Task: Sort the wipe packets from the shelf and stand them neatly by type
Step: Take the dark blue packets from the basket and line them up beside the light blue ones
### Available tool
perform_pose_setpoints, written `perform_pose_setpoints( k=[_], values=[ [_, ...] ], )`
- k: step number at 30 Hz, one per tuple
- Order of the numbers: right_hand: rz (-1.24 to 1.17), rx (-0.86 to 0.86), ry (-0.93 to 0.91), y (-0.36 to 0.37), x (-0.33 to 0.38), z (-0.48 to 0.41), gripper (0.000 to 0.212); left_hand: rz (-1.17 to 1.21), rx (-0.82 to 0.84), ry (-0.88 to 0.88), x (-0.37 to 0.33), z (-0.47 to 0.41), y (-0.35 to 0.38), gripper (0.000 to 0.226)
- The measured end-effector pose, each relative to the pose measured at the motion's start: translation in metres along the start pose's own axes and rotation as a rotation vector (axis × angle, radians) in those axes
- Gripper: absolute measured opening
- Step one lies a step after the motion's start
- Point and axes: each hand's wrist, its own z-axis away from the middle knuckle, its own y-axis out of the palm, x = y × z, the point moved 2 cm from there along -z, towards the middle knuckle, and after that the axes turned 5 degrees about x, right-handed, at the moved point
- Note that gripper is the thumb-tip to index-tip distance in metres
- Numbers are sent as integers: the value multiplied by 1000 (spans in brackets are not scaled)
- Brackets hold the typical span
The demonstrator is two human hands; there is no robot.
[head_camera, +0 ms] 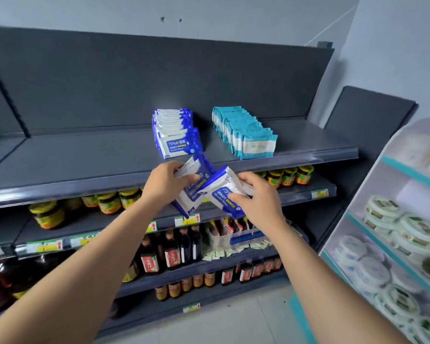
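On the top grey shelf (85,160) stand two rows of wipe packets: dark blue and white alcohol wipe packets (175,135) on the left, teal and white packets (243,131) on the right. In front of the shelf edge, my left hand (168,182) grips one blue alcohol wipe packet (196,175) by its upper end. My right hand (258,199) grips another blue alcohol wipe packet (221,194), tilted and overlapping the first. Both held packets hang below the blue row.
Lower shelves carry jars with yellow-green lids (47,214), dark sauce bottles (171,247) and small sachets (224,244). A white rack (392,219) with round tins stands at the right. Pale floor tiles show at the bottom.
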Motion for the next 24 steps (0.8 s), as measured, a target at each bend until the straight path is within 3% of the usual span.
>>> perform_pose_setpoints(
  k=[6, 11, 16, 24],
  values=[
    [86, 47, -81, 10, -10, -87, 38, 30, -21, -31, 3, -83, -7, 61],
    [132, 121, -133, 20, -12, -140, 38, -13, 11, -21, 5, -131, -17, 34],
    [177, 252, -165, 39, -13, -182, 37, -40, 62, -51, 15, -170, -23, 23],
    [185, 440, -146, 72, 0, -239, 41, -195, 221, -28, 45, -225, -29, 28]
  ],
)
